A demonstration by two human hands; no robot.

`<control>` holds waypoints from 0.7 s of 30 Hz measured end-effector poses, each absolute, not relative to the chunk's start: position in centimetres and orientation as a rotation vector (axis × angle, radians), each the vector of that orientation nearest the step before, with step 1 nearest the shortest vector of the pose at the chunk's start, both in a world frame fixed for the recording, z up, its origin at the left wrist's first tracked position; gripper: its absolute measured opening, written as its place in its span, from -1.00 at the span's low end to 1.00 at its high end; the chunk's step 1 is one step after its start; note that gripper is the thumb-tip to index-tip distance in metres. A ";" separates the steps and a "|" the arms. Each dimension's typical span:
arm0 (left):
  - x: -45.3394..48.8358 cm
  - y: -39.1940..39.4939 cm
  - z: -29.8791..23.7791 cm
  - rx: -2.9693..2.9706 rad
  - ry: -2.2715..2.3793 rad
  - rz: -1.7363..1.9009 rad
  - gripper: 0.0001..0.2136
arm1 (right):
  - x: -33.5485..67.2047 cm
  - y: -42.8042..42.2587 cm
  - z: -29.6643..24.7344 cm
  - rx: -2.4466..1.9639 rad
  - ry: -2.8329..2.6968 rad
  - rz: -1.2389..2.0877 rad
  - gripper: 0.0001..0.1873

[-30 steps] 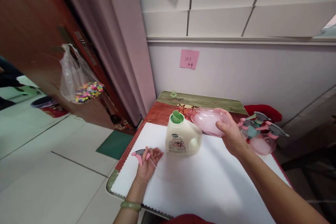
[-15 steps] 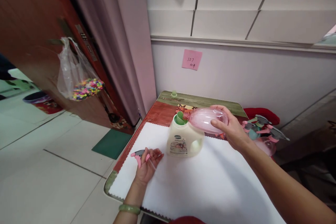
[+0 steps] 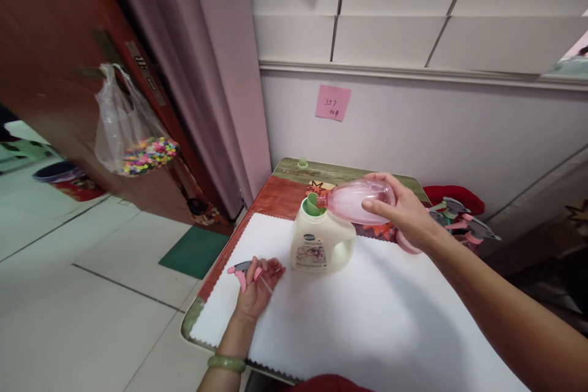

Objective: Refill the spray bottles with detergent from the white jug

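- Here, my right hand (image 3: 404,214) grips the pink bottle (image 3: 356,201), tipped sideways so that its open neck meets the green spout of the detergent jug (image 3: 321,245).
- My left hand (image 3: 257,286) closes on the spray head (image 3: 242,269), resting on the counter (image 3: 280,193), clear of the jug.

On the wall ahead of me, a pink sticky note (image 3: 333,102) reads "357" over smaller handwriting I cannot make out; the detergent jug's label (image 3: 309,250) is too blurred to read.
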State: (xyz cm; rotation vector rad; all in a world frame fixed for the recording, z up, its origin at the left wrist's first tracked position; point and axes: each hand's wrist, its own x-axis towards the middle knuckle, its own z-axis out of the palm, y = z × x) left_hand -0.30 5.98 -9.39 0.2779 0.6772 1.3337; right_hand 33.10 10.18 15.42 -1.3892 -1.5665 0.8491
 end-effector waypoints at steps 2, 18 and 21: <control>-0.3 6.0 -9.5 0.295 0.678 1.338 -0.64 | 33.0 10.1 16.0 -1.434 -1.595 0.818 -0.29; 0.3 4.8 -9.2 0.772 0.740 1.268 -0.33 | 32.6 9.6 17.7 -1.503 -1.709 0.729 -0.35; 0.4 4.8 -9.1 0.802 0.769 1.262 -0.32 | 32.3 9.3 18.3 -1.513 -1.744 0.676 -0.37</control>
